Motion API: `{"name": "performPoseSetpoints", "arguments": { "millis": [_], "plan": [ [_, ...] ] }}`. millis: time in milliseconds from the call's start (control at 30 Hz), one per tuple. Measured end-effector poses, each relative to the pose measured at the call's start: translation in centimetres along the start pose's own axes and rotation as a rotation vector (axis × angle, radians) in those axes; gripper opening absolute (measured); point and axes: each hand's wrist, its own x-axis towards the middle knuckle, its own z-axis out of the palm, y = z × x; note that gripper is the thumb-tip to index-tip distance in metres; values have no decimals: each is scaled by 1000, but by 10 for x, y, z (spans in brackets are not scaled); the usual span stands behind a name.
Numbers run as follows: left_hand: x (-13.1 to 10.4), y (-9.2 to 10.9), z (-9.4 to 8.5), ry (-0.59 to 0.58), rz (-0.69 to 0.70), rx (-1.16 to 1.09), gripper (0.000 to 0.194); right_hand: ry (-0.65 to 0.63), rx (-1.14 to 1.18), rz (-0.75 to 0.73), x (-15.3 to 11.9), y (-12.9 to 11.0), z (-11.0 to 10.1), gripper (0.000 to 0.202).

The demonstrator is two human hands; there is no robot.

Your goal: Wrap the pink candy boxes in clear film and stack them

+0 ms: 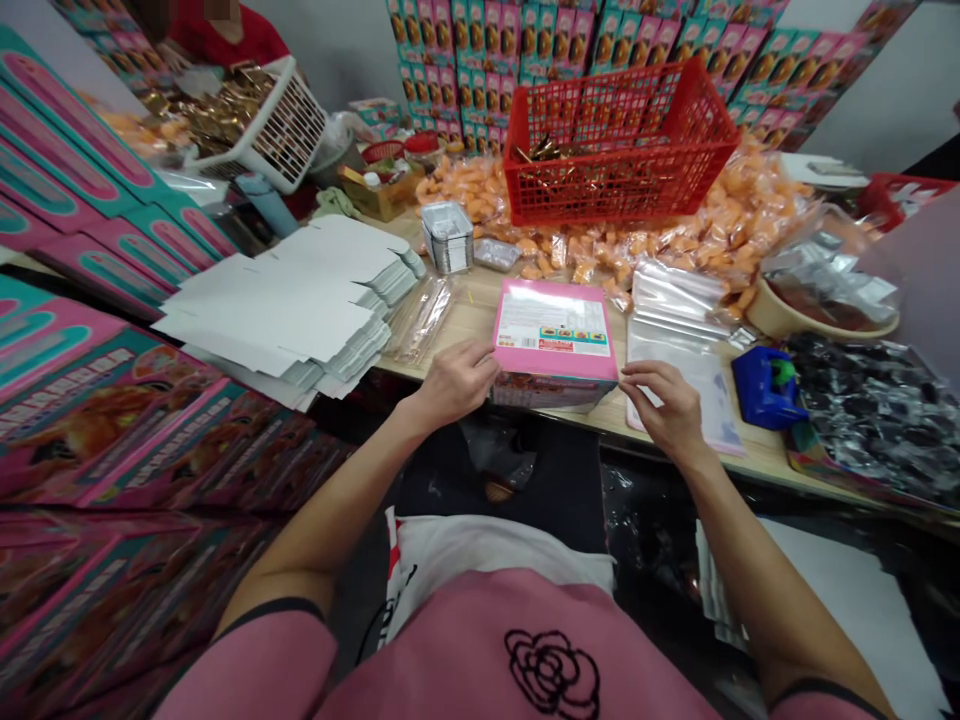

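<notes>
Bare and angled inward, the person's left forearm (341,500) slants toward one o'clock, the left grip (461,378) knuckles-up with curled fingers. The right forearm (739,540) slants toward eleven; the right grip's (669,402) thumb stands apart from fingers aimed toward nine.

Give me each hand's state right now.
Left hand: fingers curled at left edge of box; grip unclear.
Right hand: partly open, fingertips at box's right edge.

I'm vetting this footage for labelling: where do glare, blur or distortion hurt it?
Head view: glare streaks the clear plastic bags; the small print on the pink box is too soft to read; the stacked boxes at lower left look smeared and stretched.
</notes>
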Motion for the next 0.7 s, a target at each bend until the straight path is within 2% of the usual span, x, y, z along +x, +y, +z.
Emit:
{"name": "performPoseSetpoints", "arguments": {
  "millis": [167,267,367,567,700],
  "plan": [
    [16,-24,9,-23,20,-127,24,-41,107,55,21,16,9,12],
    [22,-33,12,-41,9,-182,22,-108,175,83,28,22,13,14],
    [27,-37,11,-48,-28,-278,18,-172,229,107,32,26,13,15],
    [34,-42,7,-87,-146,-523,19,-220,264,138,37,28,9,19],
    [37,-44,5,-112,-166,-537,22,-242,242,152,39,30,9,23]
  ]
}}
